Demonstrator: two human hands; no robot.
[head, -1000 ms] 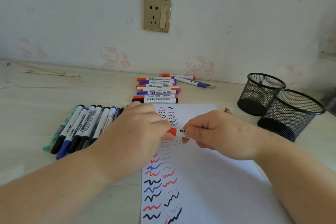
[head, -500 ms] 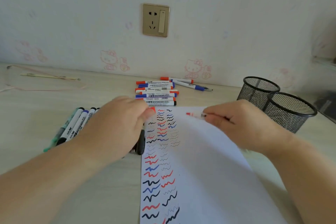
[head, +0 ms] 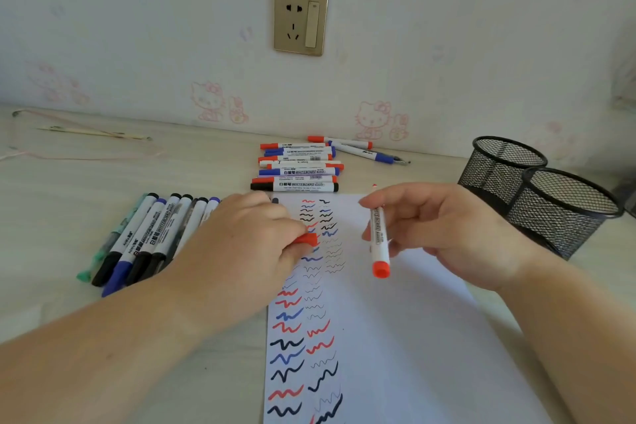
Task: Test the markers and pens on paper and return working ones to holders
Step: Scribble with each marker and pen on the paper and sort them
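Right hand (head: pixel 444 234) pinched my uncapped red marker (head: pixel 378 237), left hand (head: pixel 247 244) gripped its cap (head: pixel 307 238); paper (head: pixel 395 337) half scribbled, holders (head: pixel 564 206) looked empty.

Two mesh holders (head: pixel 537 196), one paper sheet (head: pixel 395 337)

Soft even daylight, wide-angle edge distortion

Bare paper (head: pixel 413 337) lies open; marker rows (head: pixel 296 165) and mesh holders (head: pixel 564 213) flank it.
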